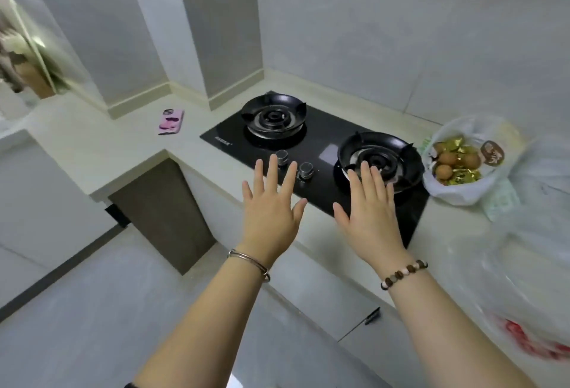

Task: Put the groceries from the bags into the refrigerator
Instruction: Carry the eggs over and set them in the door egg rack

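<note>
The table [92, 147] carries the stove [324, 128] along its front edge. At the stove's right end a bag [453, 194] gapes on eggs [448, 159], left open for unloading, I judge, with another bag [530, 251] nearer the table's right front. My left grip [271, 211] and right grip [370, 211] hover over the stove's front edge, fingers spread, holding nothing.

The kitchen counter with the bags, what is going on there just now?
A person holds the left hand and the right hand open, fingers spread, out toward the black glass gas hob, gripping nothing. Right of the hob, a white plastic bag sits open on the pale counter, with brown eggs and gold-wrapped items inside. A translucent plastic bag lies nearer. No refrigerator is in view.
</note>
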Motion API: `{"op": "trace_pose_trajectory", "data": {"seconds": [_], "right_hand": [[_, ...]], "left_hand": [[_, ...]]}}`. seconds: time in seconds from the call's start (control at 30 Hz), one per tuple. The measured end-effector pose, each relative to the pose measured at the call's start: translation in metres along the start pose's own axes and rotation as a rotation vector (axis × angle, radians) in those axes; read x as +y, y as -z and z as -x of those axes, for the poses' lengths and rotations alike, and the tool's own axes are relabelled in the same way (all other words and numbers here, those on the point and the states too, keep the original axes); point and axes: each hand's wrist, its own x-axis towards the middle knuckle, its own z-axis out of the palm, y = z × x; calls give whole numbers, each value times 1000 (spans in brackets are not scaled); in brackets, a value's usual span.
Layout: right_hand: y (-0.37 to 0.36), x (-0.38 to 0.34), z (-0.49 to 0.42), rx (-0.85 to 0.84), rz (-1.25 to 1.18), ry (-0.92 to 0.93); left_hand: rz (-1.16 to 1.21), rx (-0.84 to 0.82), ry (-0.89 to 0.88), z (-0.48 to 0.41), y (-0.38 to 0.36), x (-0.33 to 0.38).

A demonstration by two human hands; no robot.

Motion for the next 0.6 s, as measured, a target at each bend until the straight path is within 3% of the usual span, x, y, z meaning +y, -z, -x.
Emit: {"op": "trace_pose_trajectory", "data": {"seconds": [0.33, 0.6], "right_hand": [[17, 107, 19, 51, 5, -379], [26, 208, -13, 1, 25, -423]], "left_hand": [[158, -49, -388, -67, -47, 110], [175, -127, -463, -123, -91, 186]]}}
